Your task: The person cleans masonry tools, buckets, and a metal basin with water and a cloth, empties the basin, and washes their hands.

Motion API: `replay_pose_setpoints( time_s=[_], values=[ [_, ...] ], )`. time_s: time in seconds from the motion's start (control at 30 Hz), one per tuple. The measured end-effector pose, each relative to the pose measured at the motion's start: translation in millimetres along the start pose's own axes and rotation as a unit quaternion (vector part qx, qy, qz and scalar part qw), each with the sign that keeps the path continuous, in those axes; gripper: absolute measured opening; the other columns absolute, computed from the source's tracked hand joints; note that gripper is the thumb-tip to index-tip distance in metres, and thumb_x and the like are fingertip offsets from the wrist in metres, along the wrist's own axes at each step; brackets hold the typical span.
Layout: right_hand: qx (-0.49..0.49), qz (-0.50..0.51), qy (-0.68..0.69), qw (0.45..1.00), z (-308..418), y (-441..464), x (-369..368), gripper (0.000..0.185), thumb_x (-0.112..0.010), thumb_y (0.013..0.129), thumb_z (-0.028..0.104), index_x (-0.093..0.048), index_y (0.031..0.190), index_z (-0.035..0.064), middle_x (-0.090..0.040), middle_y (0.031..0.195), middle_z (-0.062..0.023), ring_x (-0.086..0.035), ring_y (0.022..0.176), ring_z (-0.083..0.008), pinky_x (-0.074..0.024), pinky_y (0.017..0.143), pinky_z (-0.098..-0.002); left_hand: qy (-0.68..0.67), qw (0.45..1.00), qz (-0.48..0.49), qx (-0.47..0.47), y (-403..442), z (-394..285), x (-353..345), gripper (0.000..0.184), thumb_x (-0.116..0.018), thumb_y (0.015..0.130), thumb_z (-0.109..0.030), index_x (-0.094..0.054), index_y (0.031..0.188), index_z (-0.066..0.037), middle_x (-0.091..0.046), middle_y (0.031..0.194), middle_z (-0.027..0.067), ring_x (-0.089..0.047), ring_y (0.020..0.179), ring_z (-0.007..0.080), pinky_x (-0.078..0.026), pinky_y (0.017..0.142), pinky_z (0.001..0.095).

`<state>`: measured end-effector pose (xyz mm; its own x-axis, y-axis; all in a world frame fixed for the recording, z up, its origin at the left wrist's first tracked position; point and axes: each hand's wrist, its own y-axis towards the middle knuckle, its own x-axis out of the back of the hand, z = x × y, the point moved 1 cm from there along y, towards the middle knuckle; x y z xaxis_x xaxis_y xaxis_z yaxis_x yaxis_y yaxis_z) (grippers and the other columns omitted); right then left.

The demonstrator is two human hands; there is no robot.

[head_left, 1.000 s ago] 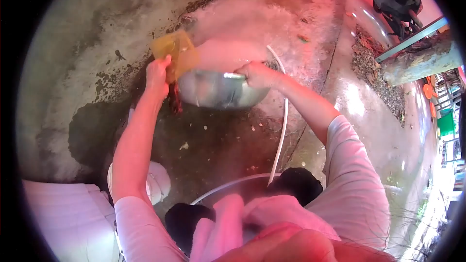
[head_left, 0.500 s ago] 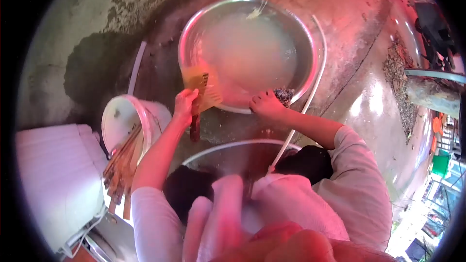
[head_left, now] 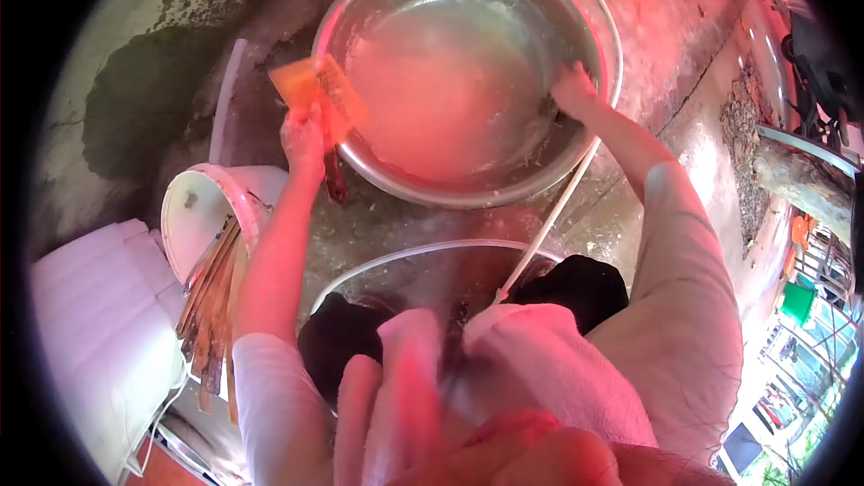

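My left hand (head_left: 304, 139) is closed around a flat tool (head_left: 317, 94) with an orange, lettered head and a brown wooden handle; I cannot tell whether it is a brush or a scraper. It is at the left rim of a wide metal basin (head_left: 387, 175). The basin holds shallow, cloudy liquid (head_left: 432, 99), with whitish residue on its far wall. Inside the basin's right wall, my right hand (head_left: 574, 92) is closed and slightly blurred. A dark scrubber seen in it earlier is mostly hidden under the fingers now.
On the left stands a white bucket (head_left: 193, 225) with several wooden sticks (head_left: 211, 315) leaning out. A pale hose (head_left: 549, 220) runs along the basin's right side towards my knees. A second rim (head_left: 405, 254) curves in front of my knees. A white padded block (head_left: 99, 306) is at lower left.
My right hand has moved from the near rim to the inner right wall. My left hand has shifted left and up with the orange tool, which has turned. The basin sits higher in view.
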<state>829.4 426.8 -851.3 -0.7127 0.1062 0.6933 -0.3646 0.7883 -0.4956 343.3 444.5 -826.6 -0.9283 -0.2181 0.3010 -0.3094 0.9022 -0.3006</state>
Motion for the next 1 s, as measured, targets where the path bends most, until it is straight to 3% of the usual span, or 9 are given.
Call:
replay_pose_setpoints(
  time_s=[0.1, 0.2, 0.27, 0.47, 0.6, 0.67, 0.83, 0.9, 1.0],
  values=[
    [-0.12, -0.021, 0.027, 0.992, -9, 15, 10, 0.02, -0.059, 0.078, 0.018, -0.071, 0.091, 0.0104, -0.066, 0.096, -0.0089, -0.056, 0.098, -0.0254, -0.0405, 0.081, -0.0428, 0.258, 0.942, -0.071, -0.204, 27, -9, -24, 0.019, -0.061, 0.088, -0.019, -0.055, 0.08, -0.003, -0.055, 0.072, 0.0024, -0.05, 0.063, 0.0129, -0.044, 0.058, 0.0304],
    [-0.082, 0.114, 0.155, 0.978, 58, 13, -1, 0.021, -0.058, 0.075, 0.017, -0.069, 0.091, 0.0078, -0.065, 0.101, -0.0091, -0.06, 0.096, -0.027, -0.0494, 0.076, -0.0393, 0.094, 0.988, -0.085, -0.092, 39, 6, -45, 0.026, -0.062, 0.086, -0.023, -0.055, 0.081, 0.002, -0.059, 0.073, 0.0172, -0.057, 0.071, 0.0331, -0.045, 0.069, 0.0422],
    [-0.034, 0.174, 0.288, 0.941, 96, 1, 36, 0.025, -0.055, 0.079, 0.02, -0.069, 0.098, 0.0121, -0.065, 0.105, -0.0093, -0.061, 0.097, -0.0276, -0.0497, 0.08, -0.0406, 0.093, 0.987, -0.058, -0.121, 52, 12, -45, 0.026, -0.062, 0.085, -0.024, -0.055, 0.081, 0.001, -0.059, 0.073, 0.0171, -0.057, 0.071, 0.0334, -0.045, 0.069, 0.0425],
    [-0.004, 0.101, 0.808, 0.581, 144, 25, 193, 0.03, -0.053, 0.088, 0.025, -0.063, 0.113, 0.0099, -0.064, 0.109, -0.0125, -0.059, 0.092, -0.0232, -0.0465, 0.084, -0.0384, 0.148, 0.959, -0.076, -0.229, 44, 9, -44, 0.027, -0.062, 0.086, -0.027, -0.053, 0.079, -0.002, -0.058, 0.072, 0.0162, -0.057, 0.07, 0.0355, -0.045, 0.066, 0.0446],
    [-0.037, 0.075, 0.865, 0.495, 180, 58, 208, 0.029, -0.054, 0.091, 0.022, -0.06, 0.115, 0.0071, -0.065, 0.105, -0.0131, -0.056, 0.088, -0.0175, -0.0449, 0.084, -0.0355, 0.174, 0.949, -0.089, -0.246, 47, 13, -47, 0.026, -0.061, 0.086, -0.026, -0.051, 0.08, -0.004, -0.058, 0.073, 0.0173, -0.057, 0.07, 0.0391, -0.045, 0.065, 0.0471],
    [0.061, 0.057, 0.801, 0.593, 187, 42, 146, 0.033, -0.05, 0.092, 0.025, -0.057, 0.121, 0.0108, -0.061, 0.115, -0.015, -0.058, 0.103, -0.0269, -0.0431, 0.091, -0.037, 0.186, 0.946, -0.089, -0.252, 45, 12, -47, 0.025, -0.06, 0.087, -0.026, -0.05, 0.08, -0.004, -0.059, 0.074, 0.0176, -0.056, 0.07, 0.0396, -0.044, 0.065, 0.0477],
    [0.049, 0.204, 0.259, 0.943, 51, 8, 30, 0.023, -0.056, 0.074, 0.011, -0.067, 0.092, 0.0049, -0.066, 0.095, -0.013, -0.063, 0.09, -0.0325, -0.0523, 0.075, -0.0439, 0.207, 0.935, -0.091, -0.272, 41, 6, -48, 0.025, -0.058, 0.087, -0.026, -0.051, 0.08, -0.003, -0.059, 0.074, 0.0177, -0.056, 0.072, 0.0396, -0.044, 0.066, 0.0486],
    [0.051, 0.04, 0.179, 0.982, 3, 27, -4, 0.02, -0.056, 0.074, 0.013, -0.068, 0.088, 0.0035, -0.067, 0.089, -0.0137, -0.065, 0.085, -0.0325, -0.0536, 0.07, -0.0437, 0.21, 0.941, -0.087, -0.25, 39, 0, -48, 0.026, -0.057, 0.087, -0.027, -0.051, 0.08, -0.003, -0.059, 0.074, 0.0177, -0.056, 0.073, 0.0393, -0.044, 0.067, 0.0488],
    [0.013, 0.098, 0.167, 0.981, 23, 31, -16, 0.02, -0.056, 0.075, 0.015, -0.069, 0.086, 0.0051, -0.068, 0.088, -0.0128, -0.066, 0.08, -0.0316, -0.0541, 0.067, -0.0437, 0.218, 0.939, -0.094, -0.249, 39, 1, -47, 0.026, -0.057, 0.087, -0.028, -0.051, 0.079, -0.003, -0.059, 0.074, 0.0178, -0.056, 0.075, 0.0389, -0.044, 0.068, 0.0485]
  ],
)
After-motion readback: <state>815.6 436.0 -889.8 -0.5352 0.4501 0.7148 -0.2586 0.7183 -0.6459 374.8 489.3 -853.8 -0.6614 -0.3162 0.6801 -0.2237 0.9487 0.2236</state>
